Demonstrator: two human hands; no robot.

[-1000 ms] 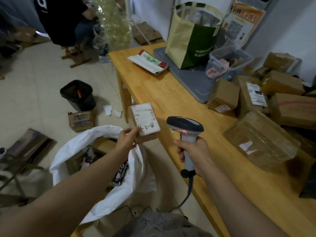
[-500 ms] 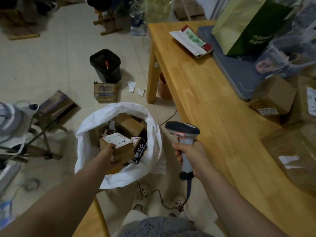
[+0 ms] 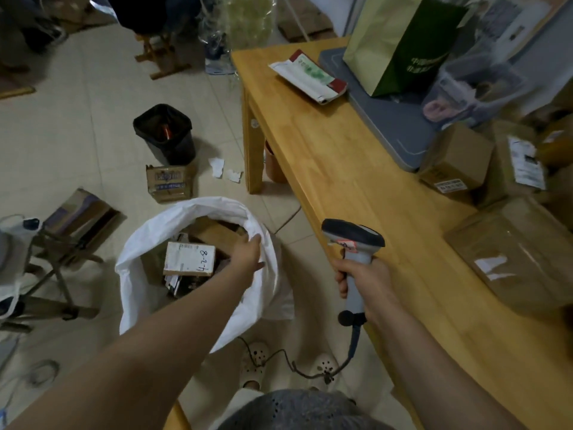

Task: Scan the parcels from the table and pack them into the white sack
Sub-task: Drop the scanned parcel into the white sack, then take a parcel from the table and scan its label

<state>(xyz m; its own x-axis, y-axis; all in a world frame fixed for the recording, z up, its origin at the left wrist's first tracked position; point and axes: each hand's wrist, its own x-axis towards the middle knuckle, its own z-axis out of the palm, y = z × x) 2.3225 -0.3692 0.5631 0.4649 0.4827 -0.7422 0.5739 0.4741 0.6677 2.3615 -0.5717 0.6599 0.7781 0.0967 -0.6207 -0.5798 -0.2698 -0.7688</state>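
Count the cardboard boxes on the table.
3 clear: small box against the grey platform, labelled box beside it, big wrapped box nearest. More, blurred, may sit at the right edge.

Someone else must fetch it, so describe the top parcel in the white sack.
Look at the white sack open on the floor beside the wooden table. On top inside lies a small brown parcel. Its upturned white label, with handwritten digits at one edge, sets it apart.
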